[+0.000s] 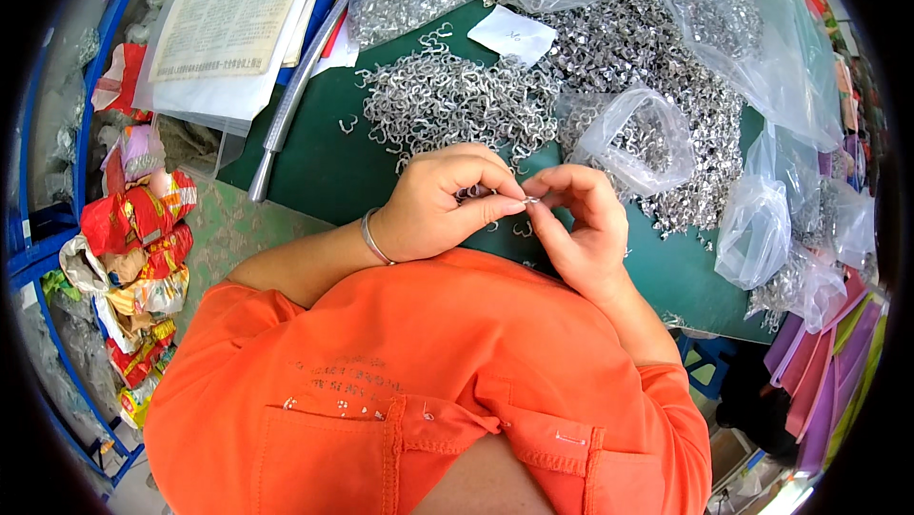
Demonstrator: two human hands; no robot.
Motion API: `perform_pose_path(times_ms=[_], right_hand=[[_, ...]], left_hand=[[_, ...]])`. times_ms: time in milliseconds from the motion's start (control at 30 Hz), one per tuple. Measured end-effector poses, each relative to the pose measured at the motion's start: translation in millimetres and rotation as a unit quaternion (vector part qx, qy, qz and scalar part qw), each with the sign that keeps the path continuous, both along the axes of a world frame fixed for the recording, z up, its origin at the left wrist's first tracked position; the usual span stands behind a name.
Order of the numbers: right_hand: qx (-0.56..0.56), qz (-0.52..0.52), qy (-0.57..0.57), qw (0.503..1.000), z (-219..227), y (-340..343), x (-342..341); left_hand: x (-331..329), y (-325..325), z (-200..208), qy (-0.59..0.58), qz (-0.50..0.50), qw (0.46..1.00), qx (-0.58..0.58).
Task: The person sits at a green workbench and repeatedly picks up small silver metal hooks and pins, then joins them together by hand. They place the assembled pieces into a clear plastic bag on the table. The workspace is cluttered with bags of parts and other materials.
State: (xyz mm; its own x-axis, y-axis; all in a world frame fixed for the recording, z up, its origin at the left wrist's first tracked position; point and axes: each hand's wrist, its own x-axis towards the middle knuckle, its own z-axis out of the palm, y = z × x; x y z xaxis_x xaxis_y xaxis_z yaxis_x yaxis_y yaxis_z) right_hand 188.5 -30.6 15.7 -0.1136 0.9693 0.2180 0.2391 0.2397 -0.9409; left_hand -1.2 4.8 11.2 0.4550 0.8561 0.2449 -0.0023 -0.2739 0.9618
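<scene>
My left hand (443,206) and my right hand (581,225) meet fingertip to fingertip over the near edge of a green table (324,168). Between the thumbs and forefingers both hands pinch a small silver metal clip (529,200). More clips show inside the curled fingers of the left hand. A silver bangle sits on my left wrist. Just beyond the hands lies a heap of loose silver clips (457,96). My orange shirt fills the lower part of the view.
Clear plastic bags (638,129) of clips lie right and behind, with a larger pile (657,49). A white paper slip (512,34), a metal tube (290,101) and printed papers (228,15) lie at back left. Colourful wrappers (138,248) crowd a blue rack on the left.
</scene>
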Motion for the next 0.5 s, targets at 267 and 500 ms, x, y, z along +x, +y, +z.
perform_pose_path(times_ms=[267, 500], right_hand=[[-0.059, 0.099, -0.210, 0.971, 16.2, -1.8, 20.0], [-0.032, 0.131, -0.223, 0.965, 7.5, -3.0, 16.8]], left_hand=[[-11.2, 8.4, -0.5, -0.323, -0.052, 0.844, -0.425], [-4.8, 3.7, -1.1, -0.244, -0.046, 0.882, -0.401]])
